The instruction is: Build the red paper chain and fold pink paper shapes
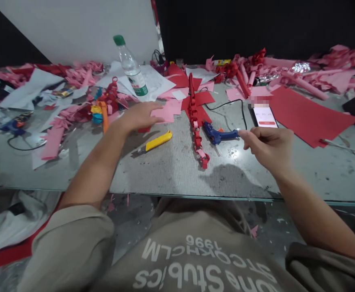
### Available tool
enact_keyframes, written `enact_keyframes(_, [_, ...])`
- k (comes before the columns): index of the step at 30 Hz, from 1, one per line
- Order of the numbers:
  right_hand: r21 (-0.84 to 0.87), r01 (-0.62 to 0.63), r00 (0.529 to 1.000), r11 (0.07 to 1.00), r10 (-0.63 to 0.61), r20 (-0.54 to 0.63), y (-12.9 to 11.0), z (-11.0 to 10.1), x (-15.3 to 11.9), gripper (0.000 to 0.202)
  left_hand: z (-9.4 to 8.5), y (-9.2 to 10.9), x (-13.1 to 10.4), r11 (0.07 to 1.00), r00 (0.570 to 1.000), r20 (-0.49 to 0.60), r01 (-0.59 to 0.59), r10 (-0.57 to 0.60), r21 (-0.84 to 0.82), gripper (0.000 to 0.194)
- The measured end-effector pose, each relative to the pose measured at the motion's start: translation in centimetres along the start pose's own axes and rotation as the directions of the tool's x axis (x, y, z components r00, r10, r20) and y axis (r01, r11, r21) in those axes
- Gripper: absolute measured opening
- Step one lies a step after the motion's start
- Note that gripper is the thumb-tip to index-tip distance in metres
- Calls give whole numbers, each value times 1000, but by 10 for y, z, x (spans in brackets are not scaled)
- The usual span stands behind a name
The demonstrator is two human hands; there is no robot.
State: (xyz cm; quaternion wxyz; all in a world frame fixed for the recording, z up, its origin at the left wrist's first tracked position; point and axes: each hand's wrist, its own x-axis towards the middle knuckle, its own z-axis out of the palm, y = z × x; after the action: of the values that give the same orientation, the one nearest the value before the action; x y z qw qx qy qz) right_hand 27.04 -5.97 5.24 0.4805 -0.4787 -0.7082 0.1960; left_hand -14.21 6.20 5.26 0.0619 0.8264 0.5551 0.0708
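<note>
My left hand (142,114) reaches over the table with its fingers stretched out, at the edge of some pink paper (167,112); it holds nothing that I can see. A yellow utility knife (158,141) lies just in front of it. Curled fingers of my right hand (270,148) meet the handle end of a blue glue gun (224,134), which rests on the table with its cord behind. Left of the gun lies a red and pink paper chain (197,129), its far end over red paper (206,99).
A water bottle (133,71) with a green cap stands behind my left hand. A lit phone (264,116) and a large red sheet (309,115) lie at the right. Pink and red paper scraps (82,75) crowd the back. Another glue gun (14,125) is at far left.
</note>
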Motion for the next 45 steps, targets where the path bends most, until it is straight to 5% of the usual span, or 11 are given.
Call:
enact_keyframes(4, [52,-5,993,999,-1,116,14,11,7,24,22,-19,12,998,995,95,-16,10,62,59])
enact_keyframes(10, [54,-56,974,997,42,221,33,21,8,23,31,-13,0,995,1000,3,3,-3,102,38])
enact_keyframes(14, [4,-101,974,995,98,203,35,20,9,22,21,-15,-3,994,990,-134,47,-33,101,32])
enact_keyframes(17, [-36,-134,966,990,138,218,27,21,11,39,10,-7,-5,989,935,-340,130,-97,75,22])
enact_keyframes(20, [72,-271,902,960,227,367,12,29,15,47,3,29,-13,994,838,-540,107,-81,18,23])
enact_keyframes(23, [346,-481,819,805,273,504,-1,49,24,49,13,88,-27,998,798,-601,-61,45,-6,23])
enact_keyframes(26, [561,-554,805,616,223,550,-2,69,32,66,35,137,-40,947,773,-583,-320,250,-18,22])
enact_keyframes(29, [665,-538,825,518,161,542,6,79,34,59,56,154,-45,882,726,-626,-454,286,-123,22])
enact_keyframes(35, [619,-530,824,580,181,536,18,80,25,58,73,145,-42,824,760,-617,-474,205,-310,26])
enact_keyframes(45, [532,-580,800,617,310,513,12,85,20,56,66,143,-43,686,868,-492,-321,-62,-653,24])
